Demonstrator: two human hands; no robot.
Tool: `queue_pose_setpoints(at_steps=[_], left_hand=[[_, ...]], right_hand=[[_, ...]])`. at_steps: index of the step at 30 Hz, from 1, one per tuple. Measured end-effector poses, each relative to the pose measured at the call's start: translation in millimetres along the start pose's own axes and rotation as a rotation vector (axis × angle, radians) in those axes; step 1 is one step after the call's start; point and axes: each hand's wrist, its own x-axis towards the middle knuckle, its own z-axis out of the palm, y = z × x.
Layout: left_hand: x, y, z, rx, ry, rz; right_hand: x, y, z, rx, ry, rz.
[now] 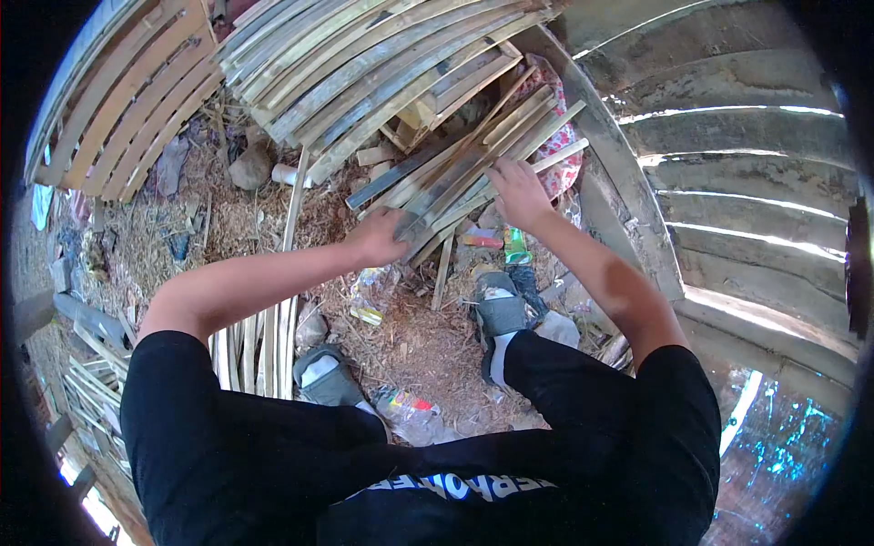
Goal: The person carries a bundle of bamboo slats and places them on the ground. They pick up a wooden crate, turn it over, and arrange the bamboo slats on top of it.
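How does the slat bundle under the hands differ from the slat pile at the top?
The bundle looks smaller, the pile larger. The bundle's slats sit at uneven angles, the pile's run nearly parallel. The left hand and right hand touch the bundle; neither touches the pile. Both are narrow wooden slats.

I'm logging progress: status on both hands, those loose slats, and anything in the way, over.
Left hand on near ends of the loose wooden slats; right hand at their right side. Slats heaped, overlapping. Possible clutter: green wrapper on ground nearby.
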Motion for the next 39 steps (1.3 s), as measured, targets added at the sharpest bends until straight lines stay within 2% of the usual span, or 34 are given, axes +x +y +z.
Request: queue_pose_setpoints(at_steps=[1, 3, 4, 6, 10, 12, 13, 14, 16, 17, 18, 20, 21, 22, 23, 24, 25, 26, 27, 28, 30, 32, 35, 36, 39], left_hand=[[1, 6, -4, 0.005, 0.001, 0.007], [1, 14, -11, -0.094, -0.121, -0.095], [2, 12, -12, -0.09, -0.12, -0.092], [1, 9, -17, -0.284, -0.17, -0.101], [-8, 11, -29, -0.484, -0.256, -0.068], [-18, 17, -33, -0.543, -0.358, -0.054], [-18, 17, -30, -0.485, -0.394, 0.025], [-19, 17, -30, -0.48, -0.39, 0.022], [-25, 33, -37, -0.239, -0.422, 0.226], [-30, 40, -38, -0.134, -0.275, 0.346], [-34, 47, -48, -0.13, -0.278, 0.342], [-44, 65, -77, 0.113, -0.031, 0.646], [-50, 73, -93, 0.126, 0.076, 0.707], [-58, 82, -110, 0.131, 0.075, 0.703], [-67, 87, -127, 0.225, 0.214, 0.666], [-73, 87, -137, 0.319, 0.354, 0.626], [-75, 81, -143, 0.327, 0.353, 0.621], [-76, 74, -151, 0.44, 0.45, 0.594], [-78, 72, -158, 0.554, 0.546, 0.566], [-80, 70, -162, 0.561, 0.543, 0.563], [-84, 67, -169, 0.79, 0.713, 0.545], [-83, 48, -166, 0.811, 0.649, 0.498], [-81, 31, -167, 1.097, 0.586, 0.512], [-80, 30, -169, 1.104, 0.59, 0.512], [-64, 28, -173, 0.928, 0.677, 0.691]], right_hand=[[2, -4, -1, -0.004, 0.004, 0.006], [5, -7, 1, 0.043, -0.023, 0.038], [6, -7, 6, 0.041, -0.019, 0.041], [10, -11, 9, 0.159, 0.093, 0.116], [20, -8, 3, 0.225, 0.051, 0.207], [30, -5, -4, 0.314, 0.222, 0.275], [36, -4, -10, 0.333, 0.293, 0.33], [43, 0, -16, 0.335, 0.299, 0.327], [60, 8, -32, 0.408, 0.565, 0.388], [66, 13, -43, 0.412, 0.57, 0.388], [73, 15, -62, 0.382, 0.635, 0.346], [83, 19, -87, 0.36, 0.701, 0.307], [89, 22, -95, 0.303, 0.735, 0.215], [95, 24, -104, 0.244, 0.768, 0.121], [99, 25, -115, 0.237, 0.748, 0.018], [102, 23, -117, 0.243, 0.753, 0.016], [106, 20, -119, 0.219, 0.694, -0.047], [108, 17, -121, 0.194, 0.635, -0.108], [109, 13, -122, 0.155, 0.573, -0.14], [111, 8, -121, 0.16, 0.579, -0.14], [116, -2, -117, 0.106, 0.574, -0.16], [116, -7, -111, 0.101, 0.559, -0.147], [119, -8, -112, 0.104, 0.568, -0.127], [119, -8, -112, 0.106, 0.557, -0.127], [117, -8, -111, 0.138, 0.558, -0.1]])
